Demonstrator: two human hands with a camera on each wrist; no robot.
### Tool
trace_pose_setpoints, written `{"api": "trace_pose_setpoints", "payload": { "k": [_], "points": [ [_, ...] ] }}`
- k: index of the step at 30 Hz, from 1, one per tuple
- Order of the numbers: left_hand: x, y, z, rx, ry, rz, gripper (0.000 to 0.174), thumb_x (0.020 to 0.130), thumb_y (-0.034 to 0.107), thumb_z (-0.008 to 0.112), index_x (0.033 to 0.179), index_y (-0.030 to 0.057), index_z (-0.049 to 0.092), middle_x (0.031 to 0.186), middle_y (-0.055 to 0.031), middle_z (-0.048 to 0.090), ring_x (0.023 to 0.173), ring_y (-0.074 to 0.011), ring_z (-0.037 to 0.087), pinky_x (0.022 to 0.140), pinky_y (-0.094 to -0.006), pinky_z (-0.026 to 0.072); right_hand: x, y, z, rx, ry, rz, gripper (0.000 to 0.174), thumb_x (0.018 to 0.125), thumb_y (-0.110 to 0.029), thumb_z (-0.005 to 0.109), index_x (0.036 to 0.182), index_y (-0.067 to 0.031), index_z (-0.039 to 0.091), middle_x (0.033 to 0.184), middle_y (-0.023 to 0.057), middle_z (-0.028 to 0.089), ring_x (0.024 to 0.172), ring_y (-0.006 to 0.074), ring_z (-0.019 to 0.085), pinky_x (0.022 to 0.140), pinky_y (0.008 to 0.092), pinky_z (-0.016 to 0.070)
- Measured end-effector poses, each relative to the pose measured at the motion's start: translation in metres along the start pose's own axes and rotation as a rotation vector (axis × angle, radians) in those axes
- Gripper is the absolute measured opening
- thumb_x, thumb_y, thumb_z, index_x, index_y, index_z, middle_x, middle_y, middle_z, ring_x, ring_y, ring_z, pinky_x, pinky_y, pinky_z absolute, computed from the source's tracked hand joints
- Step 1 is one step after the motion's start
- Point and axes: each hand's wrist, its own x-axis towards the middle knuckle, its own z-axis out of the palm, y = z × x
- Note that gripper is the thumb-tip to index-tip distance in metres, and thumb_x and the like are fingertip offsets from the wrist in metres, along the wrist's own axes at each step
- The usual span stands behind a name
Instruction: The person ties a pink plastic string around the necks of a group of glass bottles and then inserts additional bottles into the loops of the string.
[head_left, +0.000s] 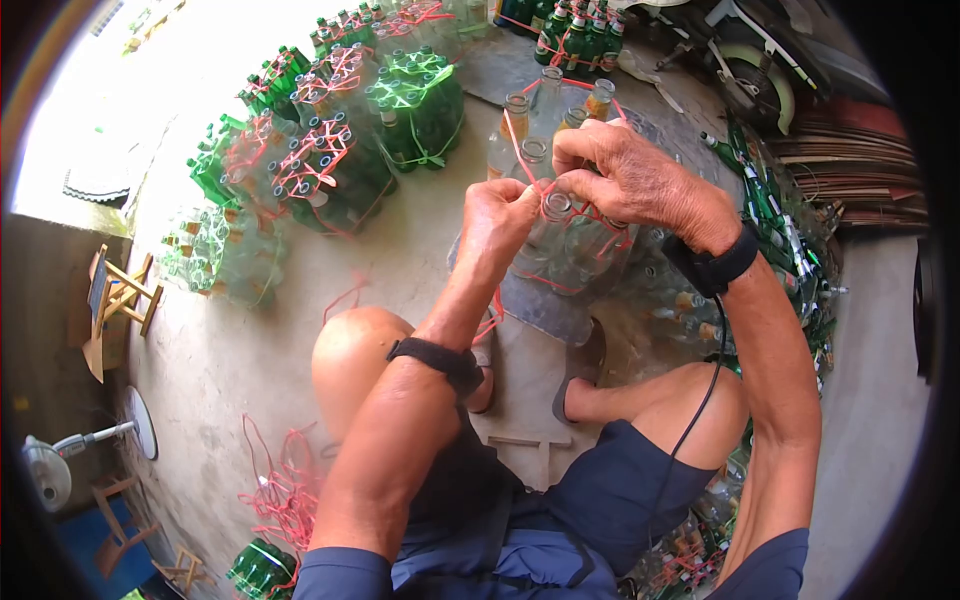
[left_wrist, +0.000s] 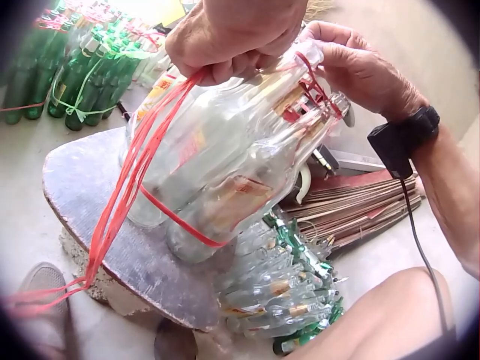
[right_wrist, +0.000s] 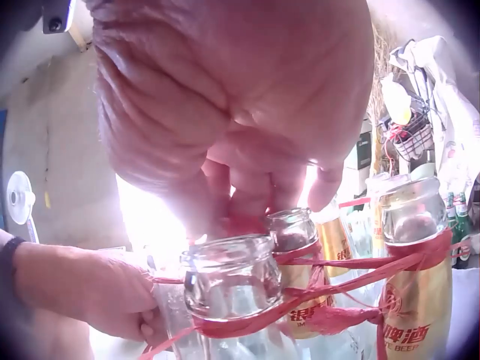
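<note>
A cluster of clear glass bottles stands on a grey stone slab, bound at necks and bodies by red string. My left hand grips a bunch of the string's strands at the near side of the bottle necks, and they run taut down past the slab. My right hand is curled over the necks from the far side and pinches the string by a bottle mouth. In the right wrist view the right hand hovers just above the mouths. Gold-labelled bottles stand behind.
Tied bundles of green bottles fill the floor at the back left. Loose bottles are heaped on the right and beside the slab. A pile of red string, a small wooden stool and a fan lie left.
</note>
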Motion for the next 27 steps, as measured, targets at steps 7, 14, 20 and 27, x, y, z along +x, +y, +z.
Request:
{"api": "trace_pose_setpoints", "payload": {
  "k": [7,14,20,27],
  "points": [
    [-0.005,0.017,-0.002,0.096,-0.037,-0.017,0.048,0.098,0.041,0.077,0.097,-0.0072,0.079,0.080,-0.0022,0.072,0.071,-0.0074,0.060,0.060,-0.0279,0.0478,0.004,0.004,0.007,-0.168,0.089,-0.110,0.013,0.092,-0.017,0.070,0.091,-0.0073,0.062,0.082,0.0095,0.062,0.086,0.0327,0.061,0.089,0.0443,0.0437],
    [-0.005,0.020,-0.004,0.068,-0.072,-0.006,0.041,0.101,0.034,0.071,0.100,-0.0057,0.080,0.078,0.0000,0.070,0.069,-0.0059,0.056,0.058,-0.0267,0.0440,-0.004,-0.009,-0.009,-0.410,0.103,-0.145,0.006,0.084,-0.012,0.066,0.087,-0.0073,0.067,0.079,0.0125,0.066,0.089,0.0351,0.065,0.087,0.0462,0.0450],
    [-0.005,0.018,-0.005,0.088,-0.079,0.029,0.034,0.100,0.024,0.063,0.096,-0.0048,0.080,0.076,0.0032,0.066,0.065,-0.0041,0.051,0.056,-0.0250,0.0387,-0.014,-0.011,-0.022,-0.453,0.142,-0.053,0.007,0.082,-0.012,0.066,0.084,-0.0065,0.070,0.079,0.0151,0.070,0.088,0.0357,0.069,0.085,0.0472,0.0459],
    [-0.003,0.012,0.000,0.046,-0.065,0.113,0.035,0.101,0.024,0.063,0.092,-0.0059,0.077,0.070,0.0032,0.062,0.064,-0.0047,0.049,0.055,-0.0279,0.0380,-0.021,0.003,-0.014,-0.528,0.273,-0.114,0.008,0.082,-0.011,0.068,0.080,-0.0064,0.062,0.079,0.0096,0.067,0.082,0.0338,0.061,0.080,0.0457,0.0442]
  ]
}}
